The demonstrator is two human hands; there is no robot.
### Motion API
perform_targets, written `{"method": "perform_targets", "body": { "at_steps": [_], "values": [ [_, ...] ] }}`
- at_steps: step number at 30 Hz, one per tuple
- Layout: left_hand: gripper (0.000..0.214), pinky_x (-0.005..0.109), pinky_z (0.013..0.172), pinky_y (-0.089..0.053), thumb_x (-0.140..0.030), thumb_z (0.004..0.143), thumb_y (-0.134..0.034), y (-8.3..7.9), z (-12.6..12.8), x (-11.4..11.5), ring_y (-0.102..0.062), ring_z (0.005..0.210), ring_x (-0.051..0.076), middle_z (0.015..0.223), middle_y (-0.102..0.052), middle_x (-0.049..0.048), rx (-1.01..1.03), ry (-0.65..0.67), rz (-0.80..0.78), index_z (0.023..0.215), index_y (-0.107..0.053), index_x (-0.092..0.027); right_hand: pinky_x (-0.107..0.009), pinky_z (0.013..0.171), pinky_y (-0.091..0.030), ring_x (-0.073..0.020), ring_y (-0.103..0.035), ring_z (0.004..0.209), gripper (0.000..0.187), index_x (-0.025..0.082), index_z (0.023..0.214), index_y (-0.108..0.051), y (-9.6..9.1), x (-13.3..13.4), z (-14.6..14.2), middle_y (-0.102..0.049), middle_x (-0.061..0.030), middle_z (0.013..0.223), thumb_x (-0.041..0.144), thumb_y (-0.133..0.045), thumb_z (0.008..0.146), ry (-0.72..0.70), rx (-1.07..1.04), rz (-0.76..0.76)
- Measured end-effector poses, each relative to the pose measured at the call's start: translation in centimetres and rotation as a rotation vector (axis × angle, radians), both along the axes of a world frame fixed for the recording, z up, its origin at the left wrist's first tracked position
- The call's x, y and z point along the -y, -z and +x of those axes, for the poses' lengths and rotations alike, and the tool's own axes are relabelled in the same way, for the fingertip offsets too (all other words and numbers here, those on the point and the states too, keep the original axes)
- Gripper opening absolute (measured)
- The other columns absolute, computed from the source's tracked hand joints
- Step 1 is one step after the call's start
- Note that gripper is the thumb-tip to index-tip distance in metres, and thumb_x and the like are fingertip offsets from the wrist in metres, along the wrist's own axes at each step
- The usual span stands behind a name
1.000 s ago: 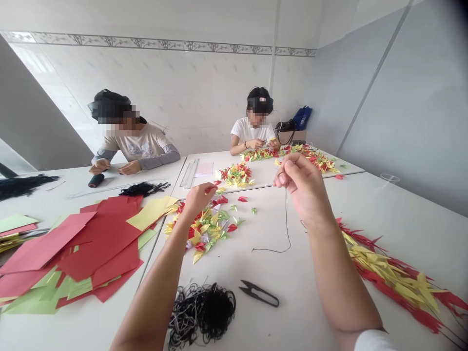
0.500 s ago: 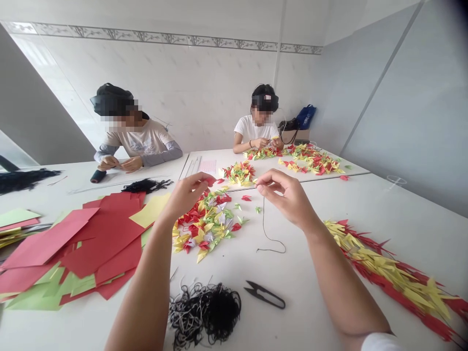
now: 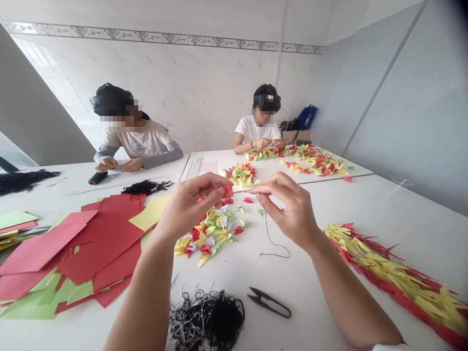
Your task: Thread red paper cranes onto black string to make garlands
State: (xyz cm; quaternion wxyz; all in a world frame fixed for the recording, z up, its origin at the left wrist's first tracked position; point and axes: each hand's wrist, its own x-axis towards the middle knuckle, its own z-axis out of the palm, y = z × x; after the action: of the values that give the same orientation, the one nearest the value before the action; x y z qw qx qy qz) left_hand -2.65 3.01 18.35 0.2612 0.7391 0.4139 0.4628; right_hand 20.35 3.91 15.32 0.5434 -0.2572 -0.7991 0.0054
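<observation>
My left hand [image 3: 190, 202] is raised over the white table [image 3: 383, 214] and pinches a small red folded paper piece [image 3: 227, 191]. Close to its right, my right hand [image 3: 288, 204] pinches the upper end of a black thread [image 3: 269, 234], which hangs down and curls on the table. Between the two hands a thin needle-like tip seems to point at the red piece. Below them lies a heap of small red, yellow and green folded pieces [image 3: 208, 234].
Black thread snips [image 3: 270, 302] and a tangle of black thread [image 3: 210, 319] lie near me. Red, yellow and green paper sheets [image 3: 84, 243] cover the left. Strung red-and-yellow pieces [image 3: 398, 278] lie at right. Two other people [image 3: 135, 141] [image 3: 261, 129] work across the table, with more folded pieces [image 3: 314, 163].
My right hand came down and left from its raised position, bringing the thread end beside my left hand. My left hand lifted with the red piece towards it.
</observation>
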Motion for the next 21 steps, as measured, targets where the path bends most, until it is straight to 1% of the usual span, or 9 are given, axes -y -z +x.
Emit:
{"method": "perform_targets", "body": {
  "at_steps": [4,9,13,21],
  "values": [
    [0.017,0.023,0.062,-0.054,-0.032,0.093,-0.063,-0.24,0.16,0.45,-0.061,0.069,0.012,0.087,-0.07,0.0053,0.013,0.038,0.0,0.098,-0.073,-0.019,-0.033,0.074,-0.052,-0.0184,-0.064,0.087,0.019,0.026,0.099,-0.068,-0.08,0.19,-0.11,-0.062,-0.0038,0.092,0.012,-0.056,0.095,0.025,0.015,0.047],
    [0.014,0.021,0.063,-0.053,-0.028,0.095,-0.062,-0.47,0.34,0.87,-0.061,0.07,0.011,0.086,-0.07,0.0041,0.024,0.078,0.006,0.098,-0.073,-0.02,-0.031,0.072,-0.052,-0.0171,-0.064,0.085,0.019,0.023,0.098,-0.068,-0.11,0.4,-0.23,-0.062,-0.0036,0.09,0.01,-0.055,0.096,0.034,0.021,0.066],
    [0.013,0.019,0.063,-0.052,-0.026,0.095,-0.062,-0.53,0.38,0.97,-0.061,0.071,0.009,0.085,-0.07,0.0026,0.008,0.084,0.017,0.097,-0.074,-0.021,-0.031,0.073,-0.052,-0.0167,-0.063,0.085,0.018,0.022,0.097,-0.068,-0.13,0.46,-0.32,-0.062,-0.0038,0.09,0.009,-0.055,0.095,0.022,0.033,0.077],
    [0.012,0.02,0.064,-0.054,-0.026,0.095,-0.063,-0.51,0.29,1.05,-0.064,0.073,0.011,0.086,-0.071,0.0031,0.02,0.095,0.027,0.096,-0.074,-0.021,-0.031,0.074,-0.052,-0.0167,-0.063,0.084,0.016,0.022,0.096,-0.068,-0.17,0.51,-0.34,-0.062,-0.004,0.089,0.011,-0.056,0.096,0.032,0.036,0.086]
  ]
}}
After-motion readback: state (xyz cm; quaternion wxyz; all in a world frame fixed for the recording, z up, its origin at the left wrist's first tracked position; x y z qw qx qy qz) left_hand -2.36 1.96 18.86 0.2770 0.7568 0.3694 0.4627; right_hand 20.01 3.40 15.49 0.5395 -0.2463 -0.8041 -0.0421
